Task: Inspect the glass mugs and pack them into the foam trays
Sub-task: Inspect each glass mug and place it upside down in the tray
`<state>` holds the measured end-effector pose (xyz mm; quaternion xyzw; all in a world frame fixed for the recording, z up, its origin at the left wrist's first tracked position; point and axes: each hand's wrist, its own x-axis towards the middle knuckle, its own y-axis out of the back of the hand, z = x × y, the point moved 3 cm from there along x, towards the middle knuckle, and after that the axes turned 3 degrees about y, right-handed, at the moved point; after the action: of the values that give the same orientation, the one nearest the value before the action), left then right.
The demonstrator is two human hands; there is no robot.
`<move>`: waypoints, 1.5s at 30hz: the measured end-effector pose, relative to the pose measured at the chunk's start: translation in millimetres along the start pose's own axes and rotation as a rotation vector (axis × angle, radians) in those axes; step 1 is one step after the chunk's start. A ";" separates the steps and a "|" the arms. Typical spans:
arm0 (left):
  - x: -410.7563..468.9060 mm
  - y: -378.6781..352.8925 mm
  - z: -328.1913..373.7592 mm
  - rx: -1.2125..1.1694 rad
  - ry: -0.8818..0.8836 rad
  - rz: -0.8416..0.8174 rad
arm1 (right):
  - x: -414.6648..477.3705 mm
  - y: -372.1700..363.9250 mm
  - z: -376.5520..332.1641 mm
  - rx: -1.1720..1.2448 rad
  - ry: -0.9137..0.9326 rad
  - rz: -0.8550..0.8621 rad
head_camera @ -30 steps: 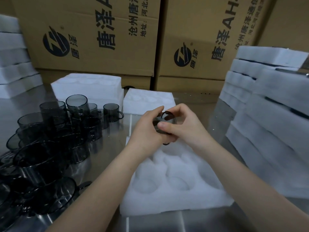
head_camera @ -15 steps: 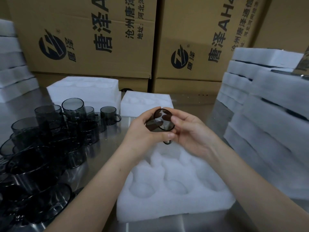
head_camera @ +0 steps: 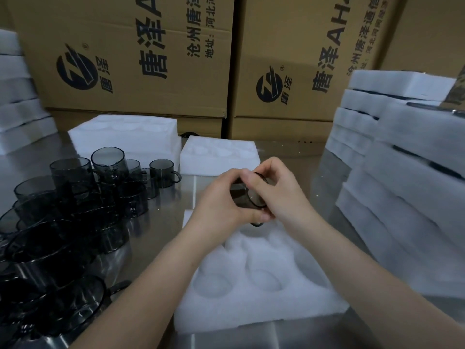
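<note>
Both hands hold one smoky grey glass mug (head_camera: 242,199) in the air above the far end of a white foam tray (head_camera: 254,298). My left hand (head_camera: 221,205) grips it from the left and below. My right hand (head_camera: 279,195) curls round it from the right, fingers over the rim. The mug lies tilted on its side, its handle poking out underneath; most of it is hidden by fingers. The tray's round pockets that show hold nothing. Several more grey glass mugs (head_camera: 75,202) crowd the table on the left.
Stacks of foam trays (head_camera: 402,157) rise on the right, more foam (head_camera: 17,117) at the far left. Two foam blocks (head_camera: 130,134) (head_camera: 219,154) lie behind the hands. Printed cardboard boxes (head_camera: 141,59) wall off the back. The table (head_camera: 176,197) is reflective metal.
The mug has been turned in my hands: its open mouth faced me half a second ago, now it is tilted sideways and more covered by my fingers. The view shifted slightly.
</note>
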<state>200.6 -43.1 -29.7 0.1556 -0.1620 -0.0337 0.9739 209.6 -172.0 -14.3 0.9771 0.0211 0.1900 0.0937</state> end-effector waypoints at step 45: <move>2.6 8.3 -1.4 -0.300 0.015 0.128 | 5.1 1.8 1.4 0.293 -0.100 -0.178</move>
<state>203.6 -35.0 -27.5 -0.0021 -0.1574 0.0055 0.9875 214.9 -173.7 -13.3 0.9827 0.1303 0.1272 -0.0324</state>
